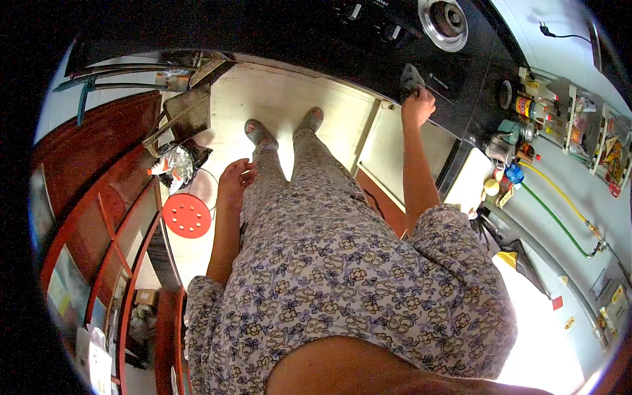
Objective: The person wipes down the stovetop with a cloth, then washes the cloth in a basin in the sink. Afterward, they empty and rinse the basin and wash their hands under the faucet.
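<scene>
Right hand: reaching to the black, glossy stove top; fingers closed on the cloth, near the front edge.
Cloth: dark grey, crumpled fabric piece, bunched ahead of the fingers, lying on the stove surface.
Burner: round, silver-rimmed metal gas burner, beyond the cloth, apart from it.
Left hand: hanging low beside the leg in pale, flower-patterned fabric trousers; fingers loosely curled, slightly apart, nothing held.
Stool: round red seat with holes, on the floor left of the left hand.
</scene>
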